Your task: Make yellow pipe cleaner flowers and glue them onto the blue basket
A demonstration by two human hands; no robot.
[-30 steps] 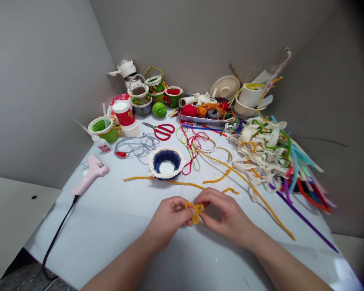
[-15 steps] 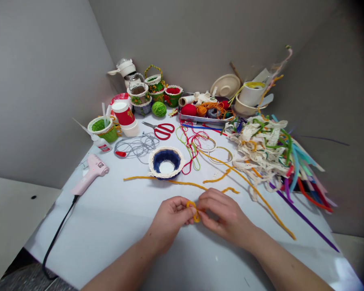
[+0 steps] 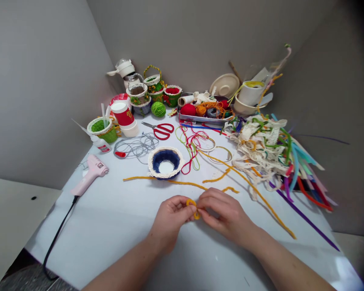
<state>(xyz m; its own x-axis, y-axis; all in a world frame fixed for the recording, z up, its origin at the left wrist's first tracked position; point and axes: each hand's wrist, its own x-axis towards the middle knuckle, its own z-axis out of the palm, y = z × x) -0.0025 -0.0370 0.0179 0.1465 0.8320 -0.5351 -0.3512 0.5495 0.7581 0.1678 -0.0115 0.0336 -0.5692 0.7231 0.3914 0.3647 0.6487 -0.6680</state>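
Note:
Between my fingertips is a small looped piece of yellow pipe cleaner (image 3: pixel 190 201). My left hand (image 3: pixel 172 216) pinches it between thumb and forefinger. From the right, my right hand (image 3: pixel 223 212) closes thumb and fingers on its other side; the exact grip there is partly hidden. Beyond my hands lies a long yellow strand (image 3: pixel 186 184), running under a dark blue bowl (image 3: pixel 166 162) with a white lace rim. Two short yellow pieces, one of them a bent strip (image 3: pixel 216 177), lie past my right hand.
A pink glue gun (image 3: pixel 90 174) with a black cord lies at left. Red-handled scissors (image 3: pixel 162 131) and tangled grey cord (image 3: pixel 136 145) lie farther back. A tray (image 3: pixel 206 119) holds yarn balls. Lace (image 3: pixel 261 141) and coloured pipe cleaners pile up at right, near a purple strip (image 3: pixel 306 218).
My right thumb and fingers have drawn a little closer together at the yellow loop. The loop has shifted slightly, and less of its lower part shows.

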